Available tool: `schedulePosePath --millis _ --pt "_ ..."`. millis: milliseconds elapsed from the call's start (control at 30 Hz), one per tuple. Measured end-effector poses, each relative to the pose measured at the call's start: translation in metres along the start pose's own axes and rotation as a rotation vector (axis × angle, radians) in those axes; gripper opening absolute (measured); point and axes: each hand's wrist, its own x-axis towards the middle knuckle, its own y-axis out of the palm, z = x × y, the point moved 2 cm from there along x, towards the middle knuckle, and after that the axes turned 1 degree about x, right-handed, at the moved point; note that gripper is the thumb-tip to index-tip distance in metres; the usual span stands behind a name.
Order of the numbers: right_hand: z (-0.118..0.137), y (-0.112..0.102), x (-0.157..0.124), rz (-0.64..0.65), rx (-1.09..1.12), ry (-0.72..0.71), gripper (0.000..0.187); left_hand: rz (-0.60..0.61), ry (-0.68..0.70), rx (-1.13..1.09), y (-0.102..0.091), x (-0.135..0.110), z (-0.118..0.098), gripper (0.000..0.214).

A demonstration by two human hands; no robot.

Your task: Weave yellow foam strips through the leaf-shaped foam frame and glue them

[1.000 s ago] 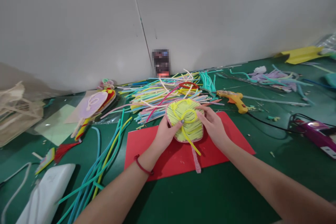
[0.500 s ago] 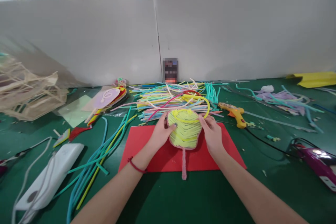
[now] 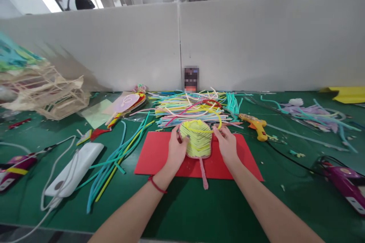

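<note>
A small fan-shaped craft (image 3: 196,142) is covered in yellow-green fuzzy strips, with a pink edge and a pink stem (image 3: 204,176) pointing toward me. My left hand (image 3: 177,146) grips its left edge, the thumb lying over the front. Just off the upper right edge, my right hand (image 3: 226,142) pinches a yellow pipe cleaner (image 3: 220,121). That strand runs from the craft's top to my fingers and loops up behind them. Beneath the craft lies a red sheet (image 3: 154,155).
Behind the craft is a pile of coloured pipe cleaners (image 3: 171,112). A yellow glue gun (image 3: 258,126) lies to the right, its black cord trailing to a purple device (image 3: 346,188). At left are loose strands (image 3: 119,157), a white power bank (image 3: 75,169) and a stick model (image 3: 57,95).
My right hand has moved off the craft's right edge and now sits slightly apart, still pinching the yellow pipe cleaner. The craft's stem has swung to the right. The camera view has shifted.
</note>
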Motion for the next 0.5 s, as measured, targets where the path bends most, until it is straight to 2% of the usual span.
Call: schedulePosePath --millis 167,333,500 --pt "-0.008 -0.002 0.002 -0.083 0.175 0.084 0.028 -0.042 0.003 0.006 -0.005 0.000 -0.002 0.052" --pt "-0.013 -0.001 0.004 -0.122 0.238 0.138 0.027 0.083 -0.026 0.019 -0.008 0.002 -0.002 0.056" --pt "-0.007 -0.002 0.000 -0.098 0.348 0.178 0.026 0.092 -0.020 0.200 -0.009 -0.001 -0.006 0.057"
